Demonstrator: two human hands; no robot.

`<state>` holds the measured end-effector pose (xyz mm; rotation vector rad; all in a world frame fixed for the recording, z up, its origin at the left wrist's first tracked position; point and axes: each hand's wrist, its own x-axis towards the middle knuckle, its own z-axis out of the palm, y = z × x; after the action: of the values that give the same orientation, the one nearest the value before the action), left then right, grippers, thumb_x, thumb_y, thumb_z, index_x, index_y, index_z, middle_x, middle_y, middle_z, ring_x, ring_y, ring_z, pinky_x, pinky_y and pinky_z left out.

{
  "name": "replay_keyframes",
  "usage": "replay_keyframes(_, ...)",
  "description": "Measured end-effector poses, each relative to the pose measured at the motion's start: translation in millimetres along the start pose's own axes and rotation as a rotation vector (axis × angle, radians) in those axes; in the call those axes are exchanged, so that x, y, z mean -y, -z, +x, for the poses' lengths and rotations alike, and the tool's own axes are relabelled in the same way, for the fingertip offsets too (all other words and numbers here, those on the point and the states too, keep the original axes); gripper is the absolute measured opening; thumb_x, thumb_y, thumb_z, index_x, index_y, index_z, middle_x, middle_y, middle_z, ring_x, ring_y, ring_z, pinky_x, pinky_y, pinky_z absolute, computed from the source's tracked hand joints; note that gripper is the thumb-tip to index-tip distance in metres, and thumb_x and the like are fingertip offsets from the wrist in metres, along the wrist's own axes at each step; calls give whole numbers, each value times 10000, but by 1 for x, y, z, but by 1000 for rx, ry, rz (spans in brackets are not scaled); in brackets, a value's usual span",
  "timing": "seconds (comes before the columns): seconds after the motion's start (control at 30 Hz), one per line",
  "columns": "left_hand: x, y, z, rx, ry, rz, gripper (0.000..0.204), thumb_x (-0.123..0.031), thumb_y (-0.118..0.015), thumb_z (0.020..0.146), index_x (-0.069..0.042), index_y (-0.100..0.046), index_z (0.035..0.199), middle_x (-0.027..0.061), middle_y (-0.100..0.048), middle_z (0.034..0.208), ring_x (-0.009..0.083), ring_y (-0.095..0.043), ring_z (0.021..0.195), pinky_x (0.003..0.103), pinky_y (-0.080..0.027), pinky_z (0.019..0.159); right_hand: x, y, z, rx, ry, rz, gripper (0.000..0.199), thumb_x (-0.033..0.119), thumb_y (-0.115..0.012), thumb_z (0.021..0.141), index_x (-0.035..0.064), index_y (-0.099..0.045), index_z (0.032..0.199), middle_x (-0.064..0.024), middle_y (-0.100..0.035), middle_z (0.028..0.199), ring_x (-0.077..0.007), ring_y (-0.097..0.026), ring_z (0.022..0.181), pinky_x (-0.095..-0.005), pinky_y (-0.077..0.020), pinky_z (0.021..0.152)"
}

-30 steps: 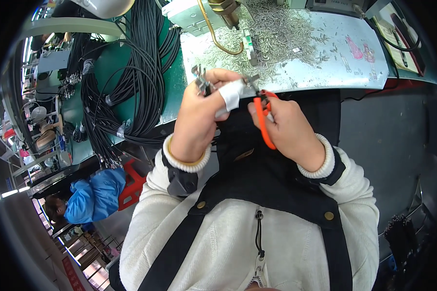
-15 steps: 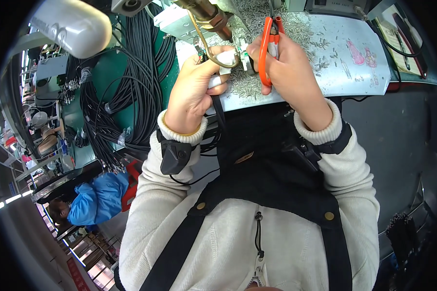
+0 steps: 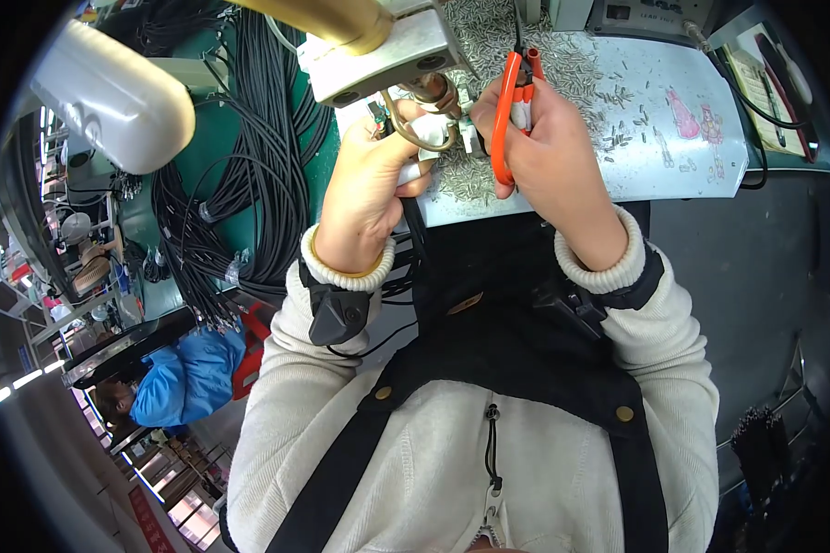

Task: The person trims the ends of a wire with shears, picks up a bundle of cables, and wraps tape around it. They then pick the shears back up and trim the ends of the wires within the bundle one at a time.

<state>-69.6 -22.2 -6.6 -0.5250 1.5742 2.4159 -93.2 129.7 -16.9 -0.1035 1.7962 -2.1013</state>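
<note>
The black cable [image 3: 413,241] runs up into the left hand [image 3: 369,198], its white-tipped end [image 3: 431,138] pinched in curled fingers right under the brass-nosed machine head [image 3: 378,46]. It looks light and floppy, best gripped close to the tip, and that small end is probably delicate. Beside it, the right hand [image 3: 549,161] is closed around orange-handled pliers [image 3: 507,111], held upright. Beyond the machine head, tiny metal pieces [image 3: 563,69] litter the pale mat [image 3: 673,157]. Left of it hang bundles of black cables [image 3: 240,184], and a white lamp [image 3: 111,97] crowds in.
</note>
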Motion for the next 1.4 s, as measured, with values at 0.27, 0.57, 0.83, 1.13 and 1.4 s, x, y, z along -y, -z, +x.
replay_keyframes(0.27, -2, 8, -1, 71, 50, 38, 157, -38, -576, 777, -3, -552, 928, 13, -507, 667, 42, -375, 445, 175, -244, 364, 0, -2, -3, 0, 21, 0, 161, 157, -540, 823, 9, -483, 851, 14, -429, 538, -58, -398, 391, -198, -351, 373)
replay_keyframes(0.57, 7, -8, -48, 4, -166, 274, 194, -41, -474, 830, 8, -535, 1008, 52, -544, 823, 98, -502, 682, 214, -390, 560, -12, 9, -24, -170, 472, 99, 73, 72, -502, 835, 3, -494, 857, -21, -483, 642, -55, -416, 411, -189, -341, 378)
replay_keyframes(0.83, 24, -14, -72, 226, -3, 353, 393, 67, -407, 800, -8, -390, 1185, 77, -503, 998, 115, -484, 913, 215, -397, 748, -5, 8, -50, 153, 570, -398, 109, 43, -586, 790, -10, -558, 881, -23, -535, 671, -60, -486, 516, -173, -386, 473)
replay_keyframes(1.13, 31, -14, -78, 281, 13, 433, 396, 86, -405, 792, -30, -325, 1161, 64, -455, 1051, 94, -448, 936, 225, -389, 751, -2, 1, -57, 278, 250, -72, 127, 56, -645, 748, -12, -580, 833, -29, -558, 634, -48, -491, 515, -171, -388, 478)
replay_keyframes(1.4, 32, -5, -82, 198, -209, 500, 281, 73, -537, 764, -7, -435, 1012, 49, -517, 944, 90, -501, 897, 205, -403, 754, 2, 11, -57, 199, -88, 121, 236, 156, -574, 828, 48, -454, 655, 26, -408, 480, -41, -364, 324, -165, -254, 304)
